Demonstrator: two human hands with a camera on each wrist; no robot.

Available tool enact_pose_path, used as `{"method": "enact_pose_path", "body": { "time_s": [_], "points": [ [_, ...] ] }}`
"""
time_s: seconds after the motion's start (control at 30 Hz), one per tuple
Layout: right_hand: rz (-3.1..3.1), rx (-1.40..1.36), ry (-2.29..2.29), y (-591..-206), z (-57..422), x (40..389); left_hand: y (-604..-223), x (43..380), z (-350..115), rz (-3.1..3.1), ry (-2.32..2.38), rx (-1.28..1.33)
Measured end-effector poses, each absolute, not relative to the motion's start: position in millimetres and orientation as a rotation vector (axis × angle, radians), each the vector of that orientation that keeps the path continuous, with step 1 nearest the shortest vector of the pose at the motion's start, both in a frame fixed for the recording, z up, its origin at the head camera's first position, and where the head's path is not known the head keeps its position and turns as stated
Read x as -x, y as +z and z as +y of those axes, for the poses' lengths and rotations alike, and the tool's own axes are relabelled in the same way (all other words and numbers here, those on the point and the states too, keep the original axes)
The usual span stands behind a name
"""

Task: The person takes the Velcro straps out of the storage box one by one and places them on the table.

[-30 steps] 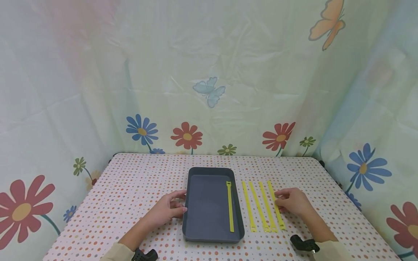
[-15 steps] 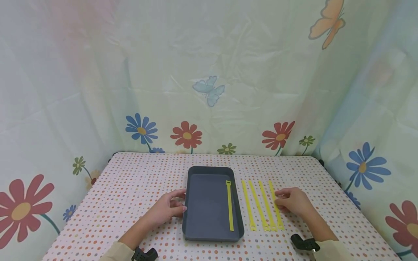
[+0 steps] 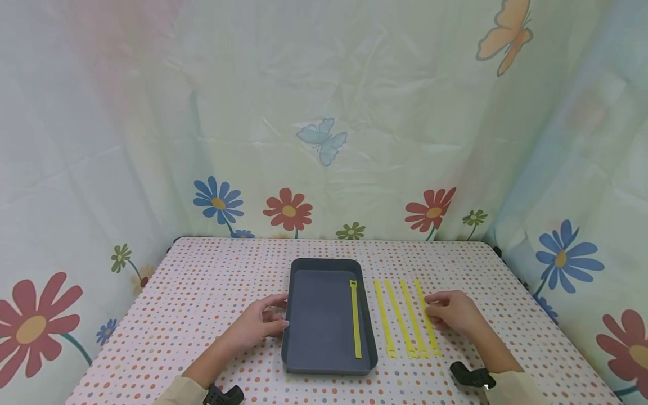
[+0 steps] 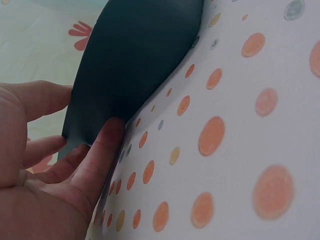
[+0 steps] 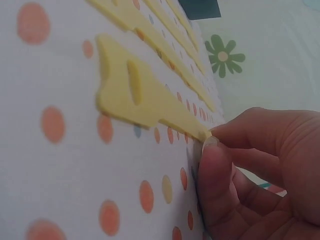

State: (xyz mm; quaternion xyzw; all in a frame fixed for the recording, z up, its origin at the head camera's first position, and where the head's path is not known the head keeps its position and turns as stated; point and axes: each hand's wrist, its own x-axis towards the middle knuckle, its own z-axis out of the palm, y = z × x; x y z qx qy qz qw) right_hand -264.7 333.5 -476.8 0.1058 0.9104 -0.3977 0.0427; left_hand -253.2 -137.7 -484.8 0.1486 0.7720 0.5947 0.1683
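My left hand [image 3: 258, 323] rests its fingertips against the left side of a dark grey rectangular tray [image 3: 324, 372]. The left wrist view shows those fingers fairly straight against the tray's outer wall [image 4: 135, 55]. Inside the tray, near its right wall, lies one yellow cable strap [image 3: 356, 320] with a slotted head at the far end. To the right of the tray several like straps lie side by side, slotted heads towards me. My right hand [image 3: 453, 312] pinches the rightmost strap [image 5: 135, 87] between thumb and index finger, partway along its narrow band.
The other loose straps [image 3: 386, 320] lie between the tray and my right hand. A dotted cloth [image 3: 243, 264] covers the table. Behind it hangs a curtain [image 3: 379, 169] printed with flowers and butterflies. Dark wrist mounts [image 3: 473, 376] sit at the sleeves.
The rightmost strap has turned very slightly under my right fingers and back again. Both hands and the tray stay in place; the head view has shifted a little.
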Motion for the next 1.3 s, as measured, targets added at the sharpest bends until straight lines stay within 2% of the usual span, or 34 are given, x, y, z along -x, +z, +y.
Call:
{"method": "enact_pose_path", "body": {
  "time_s": [0.8, 1.3],
  "points": [
    [2.819, -0.251, -1.231, -470, 330, 265, -479, 254, -137, 2.200, 1.684, -0.412],
    [2.846, -0.080, -1.270, -450, 292, 267, -483, 254, -137, 2.212, 1.665, -0.391]
  ]
}}
